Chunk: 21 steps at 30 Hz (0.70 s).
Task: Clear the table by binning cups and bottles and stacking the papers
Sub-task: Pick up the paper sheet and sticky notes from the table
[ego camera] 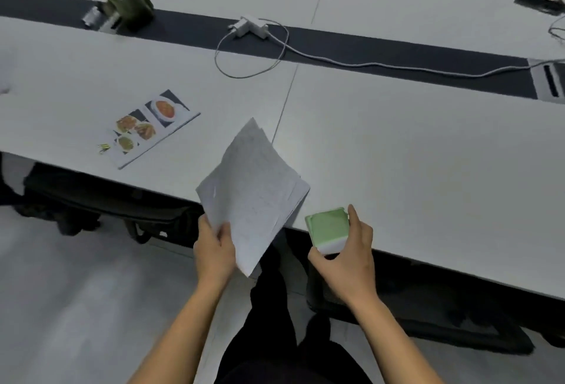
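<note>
Papers (253, 191) pinched in the left hand (214, 249), half over the near edge of the table (397, 154).
Thumb and fingers clamp only the sheaf's lower corner, so I judge that a loose sheet could slide out and drop to the floor. The sheets are white, thin and faintly written on, with splayed, unsquared corners and a slight curl. The right hand (348, 258) is curled round a green-and-white box (328, 229) at the table's rim, and it could tip off if let go there. Whether it is a cup or a carton I cannot tell. A food-photo leaflet (153, 127) lies flat well apart to the left, not yet stacked.
</note>
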Each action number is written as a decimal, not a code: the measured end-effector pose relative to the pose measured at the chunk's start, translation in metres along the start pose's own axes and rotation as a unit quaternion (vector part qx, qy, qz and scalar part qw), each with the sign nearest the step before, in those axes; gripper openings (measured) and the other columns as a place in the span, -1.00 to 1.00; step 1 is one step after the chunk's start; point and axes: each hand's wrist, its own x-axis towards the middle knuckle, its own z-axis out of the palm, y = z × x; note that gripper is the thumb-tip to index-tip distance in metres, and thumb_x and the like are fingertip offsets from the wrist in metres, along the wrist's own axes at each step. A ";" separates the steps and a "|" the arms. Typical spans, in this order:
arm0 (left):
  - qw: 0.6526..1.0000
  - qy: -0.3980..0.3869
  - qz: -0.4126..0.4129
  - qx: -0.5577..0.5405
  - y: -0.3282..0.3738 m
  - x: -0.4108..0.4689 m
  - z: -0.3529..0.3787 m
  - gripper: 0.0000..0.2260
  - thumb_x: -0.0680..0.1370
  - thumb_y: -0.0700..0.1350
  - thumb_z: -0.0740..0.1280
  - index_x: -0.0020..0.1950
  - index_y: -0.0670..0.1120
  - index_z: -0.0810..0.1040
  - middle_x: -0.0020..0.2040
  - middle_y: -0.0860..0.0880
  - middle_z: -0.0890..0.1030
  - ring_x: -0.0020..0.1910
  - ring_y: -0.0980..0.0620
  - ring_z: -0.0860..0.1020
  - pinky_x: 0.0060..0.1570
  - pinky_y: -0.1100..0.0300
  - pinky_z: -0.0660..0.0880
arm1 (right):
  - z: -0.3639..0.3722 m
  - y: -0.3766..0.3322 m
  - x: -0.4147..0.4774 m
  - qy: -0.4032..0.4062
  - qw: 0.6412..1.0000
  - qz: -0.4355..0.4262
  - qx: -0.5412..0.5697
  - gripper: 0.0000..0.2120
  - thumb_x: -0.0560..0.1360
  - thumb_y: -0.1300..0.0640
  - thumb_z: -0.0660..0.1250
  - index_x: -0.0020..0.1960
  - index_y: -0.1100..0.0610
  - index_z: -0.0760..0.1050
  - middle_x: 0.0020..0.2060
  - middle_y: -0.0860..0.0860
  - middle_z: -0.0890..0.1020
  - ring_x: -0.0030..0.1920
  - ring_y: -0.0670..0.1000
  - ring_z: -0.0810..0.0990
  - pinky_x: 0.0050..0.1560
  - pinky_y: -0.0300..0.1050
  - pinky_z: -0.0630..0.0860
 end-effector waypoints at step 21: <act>0.893 0.366 -0.092 -0.246 -0.171 -0.011 -0.415 -0.89 0.61 -0.14 0.33 0.13 -0.01 0.55 0.02 0.13 0.63 0.01 0.12 0.61 0.05 0.10 0.52 | 0.291 -0.230 -0.151 -0.213 0.942 -0.259 -0.001 0.00 0.33 0.09 0.58 0.58 -0.08 0.06 0.26 -0.16 0.31 0.22 -0.43 0.33 -0.02 -0.56 0.36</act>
